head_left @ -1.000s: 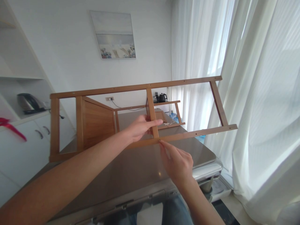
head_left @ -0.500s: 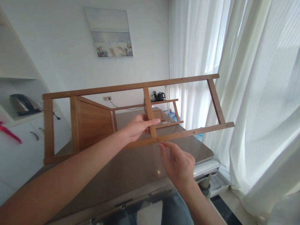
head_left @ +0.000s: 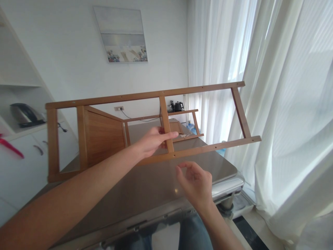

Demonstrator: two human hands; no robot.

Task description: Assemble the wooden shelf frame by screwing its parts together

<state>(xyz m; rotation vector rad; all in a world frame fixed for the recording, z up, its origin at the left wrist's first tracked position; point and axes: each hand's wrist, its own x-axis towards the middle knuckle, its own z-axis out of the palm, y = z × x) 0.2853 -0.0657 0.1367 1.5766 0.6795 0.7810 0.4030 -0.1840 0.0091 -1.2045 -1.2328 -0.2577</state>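
- One wooden frame (head_left: 164, 114), ladder-shaped, sits up on its long side over the near part of the counter (head_left: 156, 187); can't tell exactly where it touches down.
- Long axis runs left to right across the person's front, tipping up a bit to the right. The rail ends poke past the last crosspiece and point at the white curtain (head_left: 283, 121).
- Lettering check: there's a faint mark on the lower rail (head_left: 208, 148), too washed out to read. Kettle (head_left: 26, 114) on the left shelf is too small and blurry for a brand, same with the black jug (head_left: 179, 107) at the back.
- Left hand (head_left: 153, 140) is wrapped around the middle crossbar, thumb over the front.
- Right hand (head_left: 196, 182) is just below the lower rail, apart from it, thumb and index tips close together. Can't tell if something tiny is pinched in there.
- Wooden panel (head_left: 105, 137) runs from the frame's left part back toward a second frame (head_left: 196, 123).
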